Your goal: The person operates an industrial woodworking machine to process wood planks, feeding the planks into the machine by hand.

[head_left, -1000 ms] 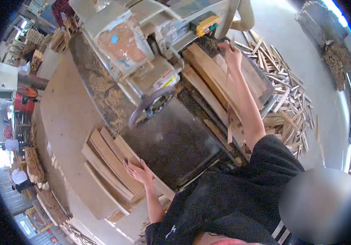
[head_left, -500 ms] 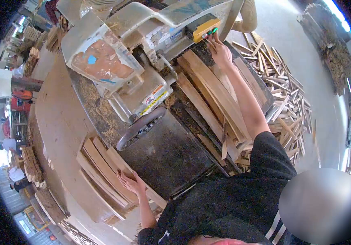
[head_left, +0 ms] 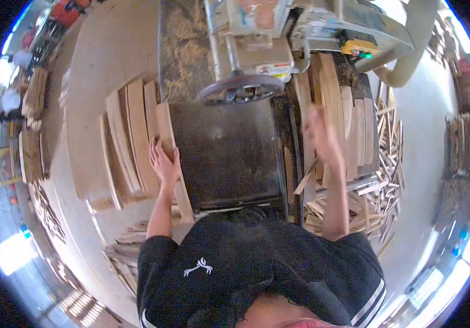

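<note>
My left hand (head_left: pixel 165 164) rests with spread fingers on a narrow wooden board (head_left: pixel 164 123), which lies along the left edge of a dark metal machine table (head_left: pixel 224 158). More wooden strips (head_left: pixel 135 128) lie just left of it. Blurred by motion, my right hand (head_left: pixel 320 134) hovers over or beside the long boards (head_left: pixel 331 87) on the table's right side; its fingers are too smeared to read. Ahead stands a woodworking machine with a round handwheel (head_left: pixel 240 89). A yellow control panel (head_left: pixel 360 46) with green buttons sits beyond my right hand.
Sawdust (head_left: pixel 183 60) covers the machine bed at the upper left. A pile of offcuts (head_left: pixel 389 164) lies on the floor at the right, with stacked wood (head_left: pixel 461 158) farther off. A person (head_left: pixel 10 101) is at the far left, and a thick hose (head_left: pixel 424 38) hangs upper right.
My right hand has left the yellow control panel's buttons and come back toward me over the boards. My left hand stays on the left board. The view has turned and shifted.
</note>
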A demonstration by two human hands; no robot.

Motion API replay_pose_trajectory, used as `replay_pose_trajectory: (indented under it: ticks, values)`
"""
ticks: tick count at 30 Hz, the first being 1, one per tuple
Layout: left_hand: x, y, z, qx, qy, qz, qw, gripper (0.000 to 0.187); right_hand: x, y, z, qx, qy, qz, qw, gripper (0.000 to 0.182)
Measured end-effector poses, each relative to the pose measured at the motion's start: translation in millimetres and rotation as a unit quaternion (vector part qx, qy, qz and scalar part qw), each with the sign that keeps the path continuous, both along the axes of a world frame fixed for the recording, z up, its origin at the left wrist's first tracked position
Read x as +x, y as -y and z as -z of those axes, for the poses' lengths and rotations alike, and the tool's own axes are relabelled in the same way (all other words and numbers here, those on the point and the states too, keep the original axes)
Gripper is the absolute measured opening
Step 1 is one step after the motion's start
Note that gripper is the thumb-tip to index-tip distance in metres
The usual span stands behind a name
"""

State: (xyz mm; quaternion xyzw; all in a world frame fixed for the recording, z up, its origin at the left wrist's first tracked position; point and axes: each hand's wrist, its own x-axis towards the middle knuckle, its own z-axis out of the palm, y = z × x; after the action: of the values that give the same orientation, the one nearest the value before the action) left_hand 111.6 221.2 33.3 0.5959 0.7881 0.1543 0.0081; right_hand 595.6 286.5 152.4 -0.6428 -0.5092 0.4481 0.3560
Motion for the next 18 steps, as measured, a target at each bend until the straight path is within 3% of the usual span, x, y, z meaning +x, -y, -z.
replay_pose_trajectory:
  ticks: [2,4,7,12,15,18]
  values:
    - [-2.5,7.0,-4.1,0.016,0.003,0.016,1.0,0.07,-53.5,19.7,-1.9,-0.119,-0.248,-0.02,0.961,0.03]
    - [-1.5,4.4,-4.7,0.021,0.008,0.013,1.0,0.07,-93.2,33.8,1.4,-0.016,-0.255,-0.061,0.965,0.026]
    - [-2.7,6.6,-0.3,0.031,0.017,0.021,0.999,0.069,-120.1,22.9,-4.5,-0.056,-0.284,-0.057,0.955,0.025]
    - [-8.5,8.3,3.4,0.065,0.02,0.028,0.997,0.068,-165.7,2.0,-44.7,-0.014,-0.253,-0.078,0.964,0.028]
    - [-7.2,12.3,0.9,0.068,0.021,0.023,0.997,0.067,-191.9,-9.7,-60.9,-0.073,-0.343,-0.085,0.933,0.032]
    - [-9.7,10.2,1.3,0.08,0.02,0.019,0.996,0.066,-205.4,-15.3,-72.6,-0.097,-0.316,-0.081,0.94,0.033]
